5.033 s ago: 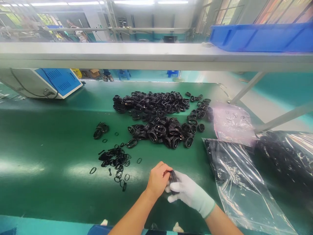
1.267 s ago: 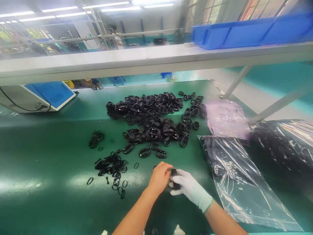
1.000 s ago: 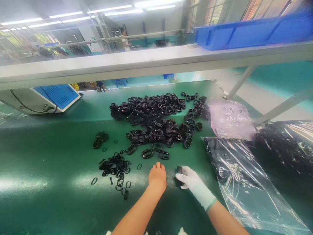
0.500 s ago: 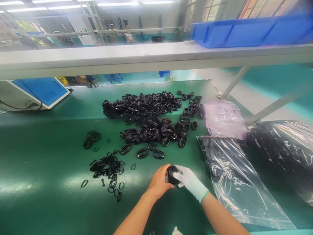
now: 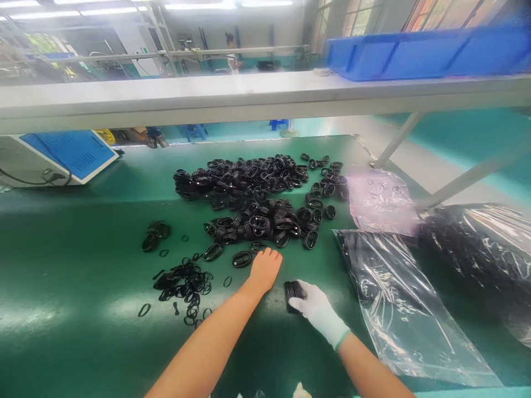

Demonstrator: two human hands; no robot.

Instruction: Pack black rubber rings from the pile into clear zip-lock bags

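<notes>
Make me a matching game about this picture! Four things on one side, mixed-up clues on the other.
Things:
1. Left hand
2. Blue bin
3. Right hand
4. Small black bands

Clues:
A. On the white shelf
B. Heaped on the green table
C. Bare
D. White-gloved, holding black coiled cord

Pairs: 1-C, 2-A, 3-D, 4-B

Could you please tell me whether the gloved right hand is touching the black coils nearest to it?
Touching: the head view shows the right hand gripping the black coils, its gloved thumb lying across them.
</notes>
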